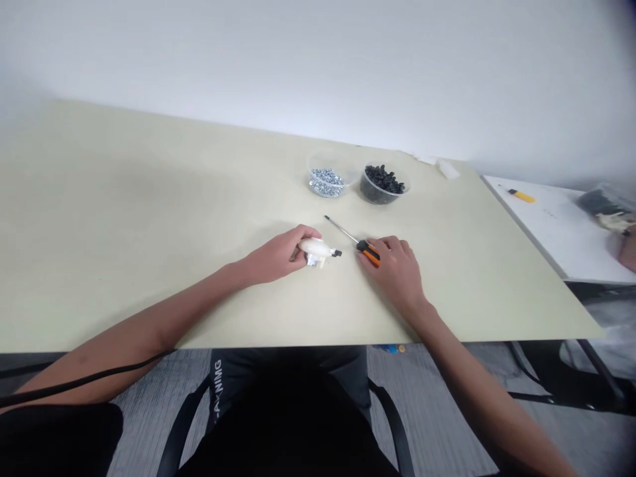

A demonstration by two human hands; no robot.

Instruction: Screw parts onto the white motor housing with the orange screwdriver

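Observation:
Near the middle of the table, my left hand [285, 255] is closed around a small white plastic piece [316, 248]. That piece has a rounded body, a black tip pointing right and a shiny part underneath. To its right, my right hand [397, 268] is closed on the orange-and-black handle of a screwdriver [368, 252]. The screwdriver's metal shaft points up and left, away from me. Beyond the hands stands a clear tub of small silvery screws [326, 182]. Right beside it is another clear tub, full of small black parts [382, 182].
The pale table [149, 212] runs along a white wall. White pieces [447, 169] lie at its back right edge. On a lower white table [536, 232] at the right are a yellow-handled tool [521, 195] and a bag of dark parts [603, 202]. Part of another person's hand [629, 248] shows there.

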